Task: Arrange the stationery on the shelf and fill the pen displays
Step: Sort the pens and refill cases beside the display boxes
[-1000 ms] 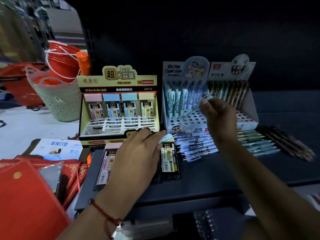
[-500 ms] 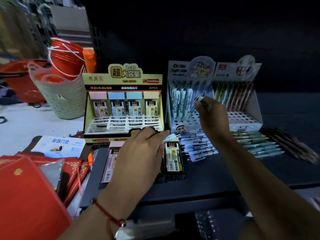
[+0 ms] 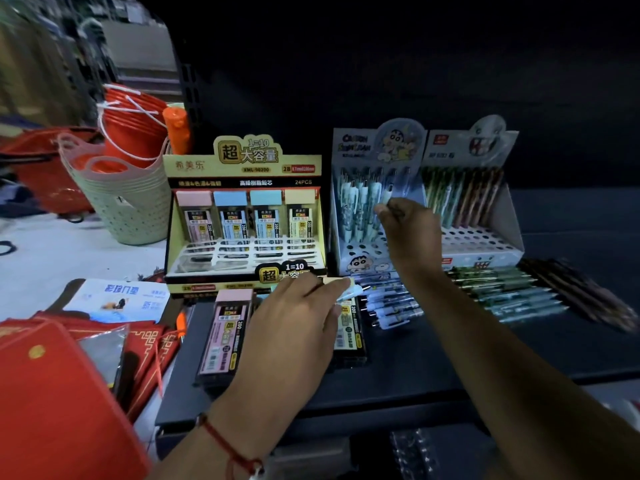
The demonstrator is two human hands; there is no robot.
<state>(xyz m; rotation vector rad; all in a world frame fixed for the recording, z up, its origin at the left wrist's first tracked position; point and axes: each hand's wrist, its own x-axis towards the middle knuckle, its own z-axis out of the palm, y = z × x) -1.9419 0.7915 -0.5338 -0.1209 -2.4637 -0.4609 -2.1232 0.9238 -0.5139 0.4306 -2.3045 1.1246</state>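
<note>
Two hands at work on a dim shop shelf (image 3: 450, 368): the right hand (image 3: 410, 230) pinches a pale pen (image 3: 385, 199) and angles it toward the cartoon display (image 3: 377, 202), whose back rows are filled while the front holes stay bare. The left hand (image 3: 298, 317) rests over the lead boxes (image 3: 225, 337) w/ another pen (image 3: 349, 291) pinched at its fingertips, ready to pass. Loose pens (image 3: 391, 306) lie just in front of the display; more green and brown ones (image 3: 512, 292) sit before the 2nd display (image 3: 485, 216). To seat it well, probably line the tip w/ the next free hole, keep the barrel parallel to its neighbours & push straight down, not sideways, so the card stand doesn't tip
</note>
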